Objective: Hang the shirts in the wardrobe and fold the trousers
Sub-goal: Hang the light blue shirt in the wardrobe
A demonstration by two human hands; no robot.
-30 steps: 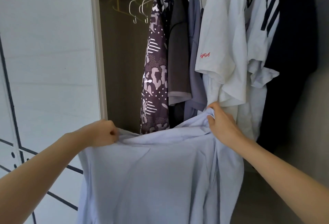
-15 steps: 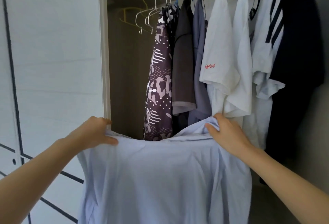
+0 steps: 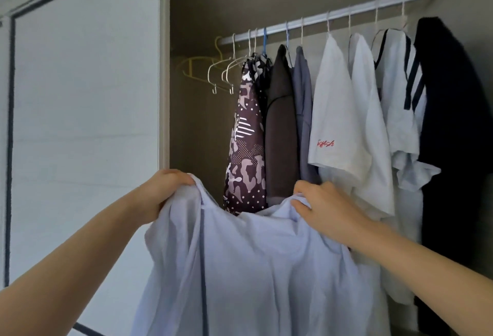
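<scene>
Your left grip [image 3: 162,191] and right grip [image 3: 325,210] are clutching the pale blue shirt [image 3: 253,269], hung shirts [image 3: 336,111] crowding the rail [image 3: 314,18], bare hangers [image 3: 223,68] dangling beside

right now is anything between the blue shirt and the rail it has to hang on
Nothing visible. The left hand and right hand grip the blue shirt below the rail, and empty hangers hang free at its left end.
</scene>
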